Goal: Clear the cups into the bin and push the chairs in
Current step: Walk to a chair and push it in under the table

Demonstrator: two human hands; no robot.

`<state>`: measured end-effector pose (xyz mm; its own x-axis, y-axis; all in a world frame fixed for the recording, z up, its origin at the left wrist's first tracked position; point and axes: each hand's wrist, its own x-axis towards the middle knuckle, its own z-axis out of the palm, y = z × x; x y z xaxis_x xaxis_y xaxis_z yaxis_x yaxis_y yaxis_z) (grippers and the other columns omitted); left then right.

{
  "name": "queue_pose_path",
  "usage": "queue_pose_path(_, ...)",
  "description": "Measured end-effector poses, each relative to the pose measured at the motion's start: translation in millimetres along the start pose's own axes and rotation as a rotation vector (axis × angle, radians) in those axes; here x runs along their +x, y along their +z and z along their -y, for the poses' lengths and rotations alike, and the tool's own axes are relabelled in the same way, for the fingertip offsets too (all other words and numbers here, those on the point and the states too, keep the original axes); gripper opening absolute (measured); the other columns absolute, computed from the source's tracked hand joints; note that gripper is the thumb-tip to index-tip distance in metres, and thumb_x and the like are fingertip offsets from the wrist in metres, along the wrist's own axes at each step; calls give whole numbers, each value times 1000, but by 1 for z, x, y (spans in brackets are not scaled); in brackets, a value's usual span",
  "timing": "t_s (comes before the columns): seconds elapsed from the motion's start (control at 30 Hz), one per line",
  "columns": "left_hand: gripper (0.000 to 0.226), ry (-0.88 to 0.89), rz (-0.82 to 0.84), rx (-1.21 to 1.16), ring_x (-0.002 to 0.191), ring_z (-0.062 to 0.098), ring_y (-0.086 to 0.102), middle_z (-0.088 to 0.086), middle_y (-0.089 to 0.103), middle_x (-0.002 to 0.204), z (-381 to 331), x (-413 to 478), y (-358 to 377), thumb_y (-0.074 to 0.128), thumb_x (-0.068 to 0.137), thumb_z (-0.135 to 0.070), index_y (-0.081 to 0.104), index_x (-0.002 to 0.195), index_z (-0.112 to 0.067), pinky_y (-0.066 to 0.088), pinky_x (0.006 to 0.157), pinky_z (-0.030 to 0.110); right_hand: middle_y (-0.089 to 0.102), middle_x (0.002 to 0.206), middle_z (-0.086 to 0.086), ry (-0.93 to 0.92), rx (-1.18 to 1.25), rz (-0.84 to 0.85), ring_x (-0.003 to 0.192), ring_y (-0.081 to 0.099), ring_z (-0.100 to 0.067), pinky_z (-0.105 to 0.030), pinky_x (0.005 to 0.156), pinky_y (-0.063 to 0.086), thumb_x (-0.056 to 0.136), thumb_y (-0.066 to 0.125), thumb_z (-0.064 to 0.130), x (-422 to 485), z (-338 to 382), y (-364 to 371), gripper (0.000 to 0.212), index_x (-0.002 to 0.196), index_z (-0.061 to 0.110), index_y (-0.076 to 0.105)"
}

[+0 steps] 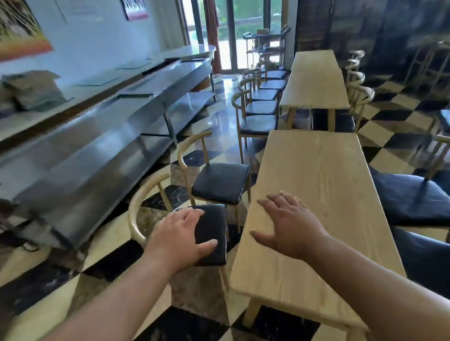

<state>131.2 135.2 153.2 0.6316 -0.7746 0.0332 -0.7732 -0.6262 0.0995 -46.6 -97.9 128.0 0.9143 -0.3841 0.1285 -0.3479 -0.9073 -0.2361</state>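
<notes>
Chairs first: the nearest curved-back wooden chair with black padded seat point(212, 225) sits pulled out left of our long pale wood table point(314, 190), no cups visible. Our left hand point(181, 239) and right hand point(287, 224) hover open, empty. Looks light and rigid, so we'd grab the backrest; the glossy checkered floor point(177, 332) should let it slide.

Checkered floor point(112, 262), steel counter point(87, 143), bright windows point(247, 20)

A long pale wooden tabletop point(325, 189) runs away from the camera, with a second tabletop point(315, 82) in line beyond it across a gap. Both stand on a glossy checkered floor point(177, 332), with dark-cushioned chairs point(219, 183) along both sides.
</notes>
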Motion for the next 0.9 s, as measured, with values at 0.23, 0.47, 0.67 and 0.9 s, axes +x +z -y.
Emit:
queue_pose_path(0.23,90,-190,-29,133,149,23,37,-2,40,165,37,-29,-33,51,84,-83,34,158,-34,37,118,49,34,171,-1,-179,82,22,159,23,-30,-52,127,20,92,37,86,55,39,16,89,164,34,28)
queue_pose_path(0.47,91,-349,-99,201,149,23,38,0,41,165,103,-66,-76,53,85,-85,37,159,-33,35,119,47,35,169,-4,-358,109,13,158,22,-31,-54,128,18,92,41,82,110,121,7,90,164,30,30)
queue_pose_path(0.67,92,-415,-130,219,154,25,31,4,34,169,169,-86,-104,53,89,-82,30,162,-30,30,124,47,37,167,-5,-464,90,-47,157,23,-29,-53,129,18,92,43,81,160,205,0,90,163,26,30)
queue_pose_path(0.9,90,-409,-160,223,150,22,37,0,40,166,284,-95,-121,47,88,-83,30,161,-33,38,117,45,30,171,-4,-507,25,-35,158,19,-28,-51,128,17,94,41,79,216,309,13,89,165,29,25)
